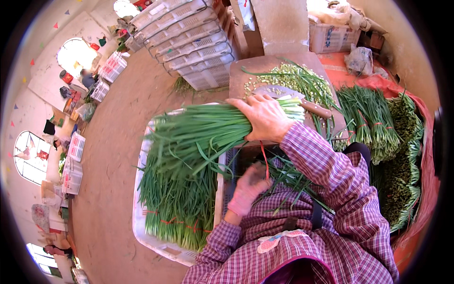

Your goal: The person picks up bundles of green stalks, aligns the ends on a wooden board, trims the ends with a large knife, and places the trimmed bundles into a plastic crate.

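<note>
While the right hand (pixel 265 117) lies curled over a thick bundle of green chives (pixel 208 130) at the centre of the frame, fingers wrapped round the stalks near their pale cut ends, the left hand (pixel 247 189) hangs lower down, blurred, so I cannot tell whether it is spread or pinching anything; a red band (pixel 265 158) dangles just beside it; the bundle stretches from the wooden cutting board (pixel 257 71) in the upper middle leftward over a white crate (pixel 142 217), which already holds more chive bunches tied with red bands; on the board a cleaver (pixel 283 92) with a wooden handle lies beside a heap of trimmed ends (pixel 293 75), touching the bundle's cut tips; judging from this, a good share of the trimming looks done, since the crate is well filled and the scrap heap is large; yet at the right of the frame a pile of banded bunches (pixel 373 123) seems to await the same handling, so plenty is left
</note>
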Available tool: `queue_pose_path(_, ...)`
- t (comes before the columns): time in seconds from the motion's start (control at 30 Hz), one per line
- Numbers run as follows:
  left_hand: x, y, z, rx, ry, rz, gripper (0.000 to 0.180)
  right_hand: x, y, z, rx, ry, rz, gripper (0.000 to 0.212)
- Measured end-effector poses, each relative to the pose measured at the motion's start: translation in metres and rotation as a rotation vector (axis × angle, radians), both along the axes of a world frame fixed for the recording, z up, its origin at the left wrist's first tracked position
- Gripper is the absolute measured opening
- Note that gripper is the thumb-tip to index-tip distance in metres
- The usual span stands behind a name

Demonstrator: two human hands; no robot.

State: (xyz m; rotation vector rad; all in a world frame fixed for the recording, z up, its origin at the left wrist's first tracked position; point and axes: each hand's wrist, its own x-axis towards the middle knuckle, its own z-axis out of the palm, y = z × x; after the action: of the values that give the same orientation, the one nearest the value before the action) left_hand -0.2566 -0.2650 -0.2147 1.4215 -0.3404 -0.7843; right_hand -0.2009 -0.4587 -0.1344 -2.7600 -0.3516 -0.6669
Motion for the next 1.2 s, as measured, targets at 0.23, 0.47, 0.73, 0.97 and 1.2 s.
queue_pose_path(0.23, 0.080, -0.024, 0.018, -0.770, 0.115, 0.402, 0.064, -0.050, 0.043, 0.003, 0.373, 0.017, -0.192, 0.105)
queue_pose_path(0.47, 0.061, -0.010, 0.054, -0.474, -0.194, 0.611, 0.057, -0.031, 0.050, 0.003, 0.900, -0.123, 0.048, 0.110)
queue_pose_path(0.73, 0.040, -0.009, 0.078, -0.416, -0.149, 0.532, 0.057, -0.020, 0.039, 0.000, 1.641, -0.074, 0.164, 0.090)
queue_pose_path(0.97, 0.048, -0.015, 0.081, -0.342, -0.141, 0.563, 0.057, -0.018, 0.021, -0.013, 1.455, 0.021, 0.127, 0.106)
queue_pose_path(1.2, 0.073, -0.045, 0.118, -0.181, -0.443, 0.429, 0.058, -0.065, 0.041, -0.052, 1.199, 0.006, 0.116, 0.117)
